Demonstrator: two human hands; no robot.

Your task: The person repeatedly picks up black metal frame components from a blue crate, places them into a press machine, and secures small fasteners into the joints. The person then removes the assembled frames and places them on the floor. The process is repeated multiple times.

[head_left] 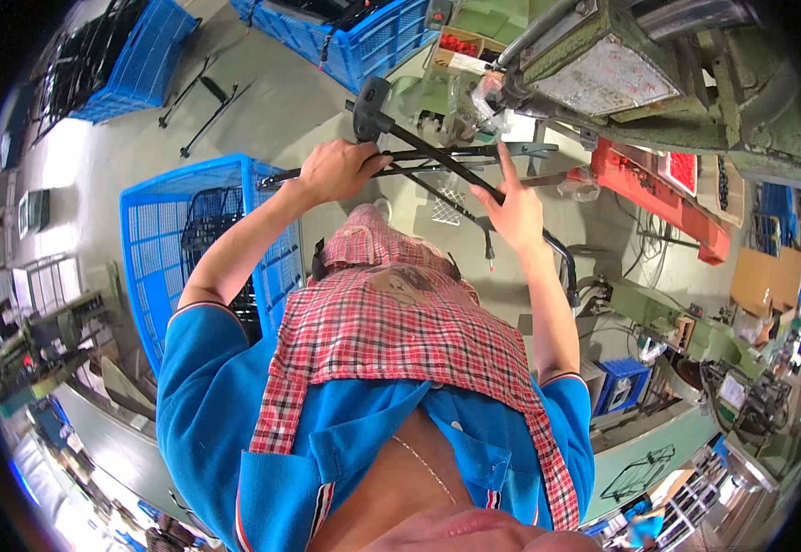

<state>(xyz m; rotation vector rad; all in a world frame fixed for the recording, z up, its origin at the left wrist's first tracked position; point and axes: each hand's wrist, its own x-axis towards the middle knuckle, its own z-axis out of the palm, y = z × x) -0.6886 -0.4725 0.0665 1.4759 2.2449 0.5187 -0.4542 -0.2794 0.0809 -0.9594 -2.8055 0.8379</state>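
Observation:
A black folding frame of crossed metal tubes (pixel 433 150) is held in front of me, beside a green machine. A dark grey rounded plastic piece (pixel 370 109) tops one of its tubes. My left hand (pixel 338 171) is closed round the frame at its left, just below that piece. At the right, my right hand (pixel 515 213) has its thumb and lower fingers against the slanting tube, and its index finger stretches up beside the machine's working end (pixel 492 103). Part of the tube is hidden behind this hand. A curved tube end (pixel 570 271) hangs down past my right wrist.
At my left stands a blue plastic crate (pixel 180 170) holding black wire frames. More blue crates (pixel 373 41) stand beyond. Black tubular parts (pixel 207 110) lie on the floor. The heavy machine (pixel 603 74) rises far right, with an orange-red tray (pixel 658 198) of small red parts.

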